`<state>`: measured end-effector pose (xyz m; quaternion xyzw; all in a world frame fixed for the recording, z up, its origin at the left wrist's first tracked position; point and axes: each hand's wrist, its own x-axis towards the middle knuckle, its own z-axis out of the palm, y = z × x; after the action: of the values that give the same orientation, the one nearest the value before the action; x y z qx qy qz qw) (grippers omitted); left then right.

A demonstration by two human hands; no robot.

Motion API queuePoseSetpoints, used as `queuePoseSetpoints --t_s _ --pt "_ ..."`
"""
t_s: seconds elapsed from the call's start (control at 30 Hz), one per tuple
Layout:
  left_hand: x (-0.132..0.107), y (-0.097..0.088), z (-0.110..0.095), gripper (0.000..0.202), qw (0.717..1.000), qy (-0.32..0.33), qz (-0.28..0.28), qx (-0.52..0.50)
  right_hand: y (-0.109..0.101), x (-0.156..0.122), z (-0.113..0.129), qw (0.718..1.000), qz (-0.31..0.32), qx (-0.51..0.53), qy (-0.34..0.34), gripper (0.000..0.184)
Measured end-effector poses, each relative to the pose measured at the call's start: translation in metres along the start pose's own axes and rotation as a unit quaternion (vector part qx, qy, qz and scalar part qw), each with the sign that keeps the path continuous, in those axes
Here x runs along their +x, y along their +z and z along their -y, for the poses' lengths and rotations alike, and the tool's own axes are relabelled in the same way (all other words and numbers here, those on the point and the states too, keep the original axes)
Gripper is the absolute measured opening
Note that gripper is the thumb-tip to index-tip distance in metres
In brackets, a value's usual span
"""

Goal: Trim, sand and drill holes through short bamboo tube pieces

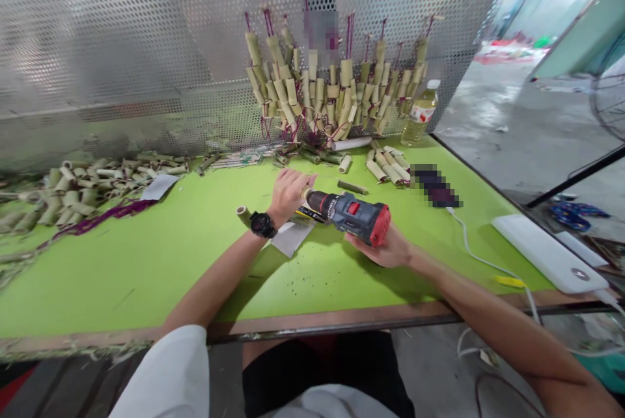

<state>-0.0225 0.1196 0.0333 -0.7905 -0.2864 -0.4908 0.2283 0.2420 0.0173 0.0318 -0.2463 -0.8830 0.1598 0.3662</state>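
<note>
White cloth sleeve, near left.
Our right hand grips a grey-red cordless drill; our left hand encloses a pale bamboo tube at its tip: slippage could injure us.

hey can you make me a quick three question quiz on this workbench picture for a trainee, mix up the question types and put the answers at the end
1. True or false: the right hand holds the power drill.
2. Multiple choice: as the camera sees it, where is the clear bottle relative to the hanging bamboo pieces? A: to the left; B: to the right; C: directly above.
3. Fill the gap: on the wrist of the left hand is a black ____.

Key: 1. True. 2. B, to the right. 3. Watch.
</note>
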Motion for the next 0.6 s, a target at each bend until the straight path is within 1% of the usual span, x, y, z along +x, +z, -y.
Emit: queuePoseSetpoints --t_s 0.1,0.23,0.3,0.4,0.6 --pt "-0.001 0.000 0.002 0.048 0.999 0.001 0.005 0.035 0.000 0.001 0.001 1.000 0.005 0.016 0.006 0.010" --pt "-0.003 -0.003 0.006 0.047 0.999 0.005 0.026 0.041 0.000 0.002 0.001 1.000 -0.018 0.005 -0.015 0.012" --pt "-0.003 -0.004 0.008 0.046 0.998 0.022 0.018 0.051 0.000 0.002 0.002 1.000 -0.021 0.008 -0.017 0.012" --pt "-0.003 -0.005 0.011 0.045 0.996 0.048 -0.002 0.081 0.000 0.002 0.002 1.000 -0.017 0.026 -0.003 0.015" --pt "-0.004 -0.006 0.015 0.046 0.994 0.043 0.001 0.102 -0.001 0.003 0.003 0.999 -0.014 0.045 0.011 0.019"
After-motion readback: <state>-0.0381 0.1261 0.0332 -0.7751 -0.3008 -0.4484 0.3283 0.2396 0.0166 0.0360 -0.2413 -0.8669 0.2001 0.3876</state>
